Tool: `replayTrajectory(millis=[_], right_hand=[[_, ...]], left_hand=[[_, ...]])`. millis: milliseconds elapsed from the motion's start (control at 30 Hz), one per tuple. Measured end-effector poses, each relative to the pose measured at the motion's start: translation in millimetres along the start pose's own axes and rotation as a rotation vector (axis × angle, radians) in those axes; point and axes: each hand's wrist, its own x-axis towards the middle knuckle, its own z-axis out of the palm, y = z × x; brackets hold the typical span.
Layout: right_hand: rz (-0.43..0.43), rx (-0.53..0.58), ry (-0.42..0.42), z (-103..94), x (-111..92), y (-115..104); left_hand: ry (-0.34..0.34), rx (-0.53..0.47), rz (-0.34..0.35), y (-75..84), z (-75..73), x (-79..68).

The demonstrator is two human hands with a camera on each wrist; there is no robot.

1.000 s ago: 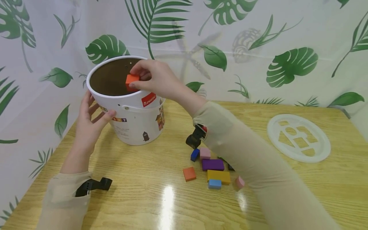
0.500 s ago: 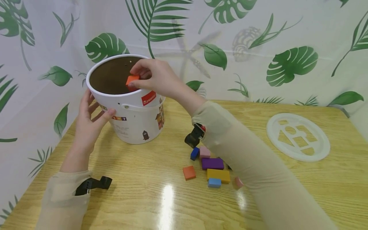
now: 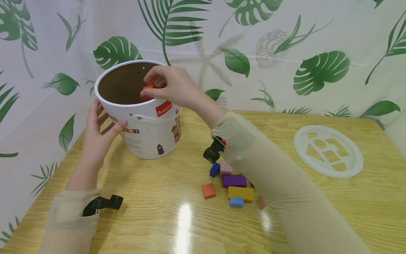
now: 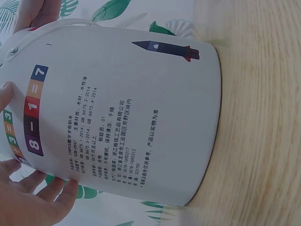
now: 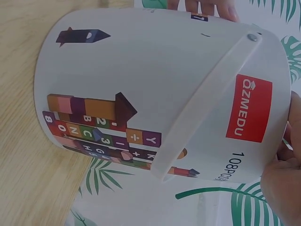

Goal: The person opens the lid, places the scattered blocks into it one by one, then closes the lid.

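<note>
A white bucket (image 3: 149,137) with printed pictures and a red label stands at the left of the table. My left hand (image 3: 99,137) grips its left side, thumb on the front and fingers round toward the back; the left wrist view shows this hand (image 4: 40,197) against the printed wall. Just inside the near right rim, my right hand (image 3: 172,86) pinches an orange-red block (image 3: 146,94) between thumb and fingers. Much of that block is hidden behind the fingers. In the right wrist view the right hand (image 5: 284,174) shows at the bucket's rim, the block out of sight.
Loose blocks lie mid-table: an orange-red square (image 3: 208,191), a purple bar (image 3: 234,180), a yellow bar (image 3: 240,194), a light blue one (image 3: 236,202), a dark blue one (image 3: 214,169) and pink ones. The right sleeve covers some. A white disc with cutouts (image 3: 298,148) lies at the right.
The orange-red block has turned within my right fingers and shows less of its face. Both hands and the bucket stay in place.
</note>
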Motion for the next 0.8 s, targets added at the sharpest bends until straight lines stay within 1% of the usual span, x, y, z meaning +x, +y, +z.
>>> replayTrajectory(millis=[200, 533, 633, 667, 800], right_hand=[[-0.015, -0.014, 0.014, 0.4, 0, 1], [-0.04, -0.006, 0.042, 1.4, -1, 2], [-0.031, 0.046, 0.077, 3.0, -2, 3], [-0.023, 0.076, 0.094, 3.2, -3, 3], [-0.032, 0.2, 0.177, 0.6, -10, 2]], left_hand=[[-0.001, -0.004, 0.007, 0.5, 0.0, -0.3], [-0.003, 0.008, 0.008, 1.2, -0.5, 0.8], [-0.007, 0.004, 0.009, 1.5, -0.8, 0.9], [-0.007, 0.005, 0.007, 1.4, -0.9, 0.9], [-0.008, 0.004, -0.006, 0.6, -1.1, 0.6]])
